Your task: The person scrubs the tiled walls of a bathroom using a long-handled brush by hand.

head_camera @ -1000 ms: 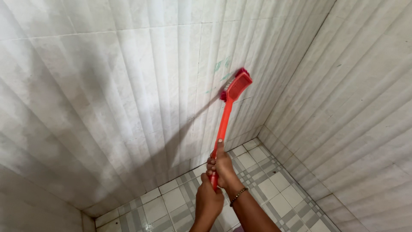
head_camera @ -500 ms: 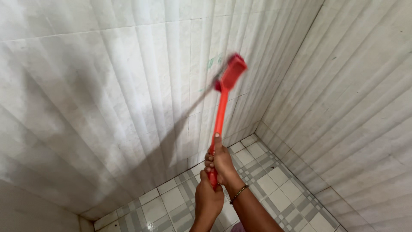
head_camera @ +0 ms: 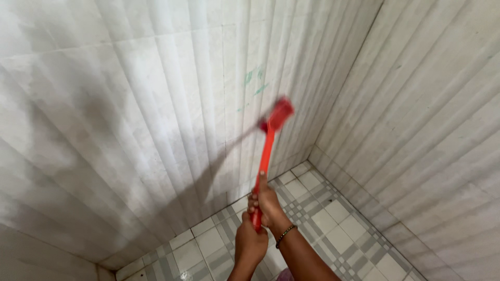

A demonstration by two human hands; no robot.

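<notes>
Brush: a red long-handled scrubbing brush (head_camera: 269, 151), its blurred head pressed bristle-side to the wall just below a few green marks (head_camera: 254, 83); the long handle gives reach up the wall from a standing stance.
Right hand: the right hand (head_camera: 268, 205), wearing a dark bead bracelet (head_camera: 285, 235), is wrapped tight around the handle's lower part with the forefinger laid along the shaft, probably to steer the head and add pressure.
Left hand: the left hand (head_camera: 250, 242) is closed around the very end of the handle, directly below the right; judged to serve as the pivot for the stroke.
Wall: white tiled wall (head_camera: 156, 114) with vertical ribbed relief, greyed in patches; the arms' shadow falls across it left of the brush.
Side wall: a second tiled wall (head_camera: 427, 130) meets the first at the corner right of the brush head.
Floor: grey-and-white patterned floor tiles (head_camera: 323, 218), the hands held above the strip nearest the scrubbed wall.
</notes>
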